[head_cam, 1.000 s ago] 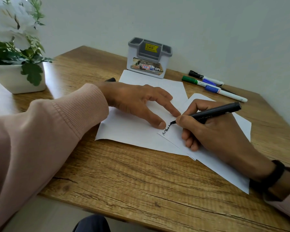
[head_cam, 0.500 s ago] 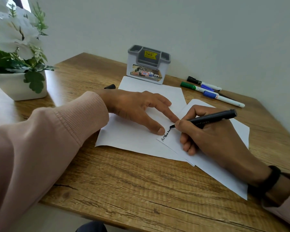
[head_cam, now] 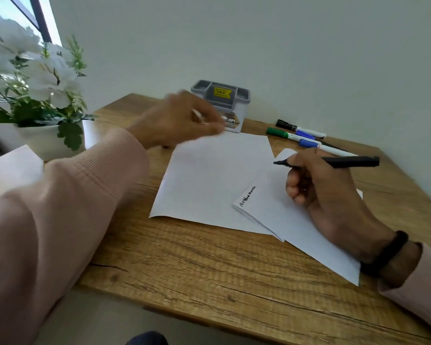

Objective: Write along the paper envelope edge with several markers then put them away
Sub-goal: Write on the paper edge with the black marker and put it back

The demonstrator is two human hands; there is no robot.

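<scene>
A wooden table point(head_cam: 209, 282) is carrying everything here, its far edge lying against a pale wall. A potted plant point(head_cam: 35, 95) with white flowers is standing at the table's far left corner. A large white sheet point(head_cam: 209, 180) is lying flat near the middle, and the paper envelope point(head_cam: 291, 220) is overlapping the sheet's right edge, slanting toward the near right, with a short line of black writing running along its left edge. A grey organiser box point(head_cam: 224, 100) is sitting at the far edge behind the sheet. The left hand point(head_cam: 177, 120), blurred, is hovering in front of that box above the sheet's far left corner; whether its fingers are curled round anything cannot be told. The right hand point(head_cam: 319, 192) is resting on the envelope, pinching a black marker point(head_cam: 334, 162) with the tip lifted off the paper. Several more markers point(head_cam: 301, 135) are lying together near the far right edge.
</scene>
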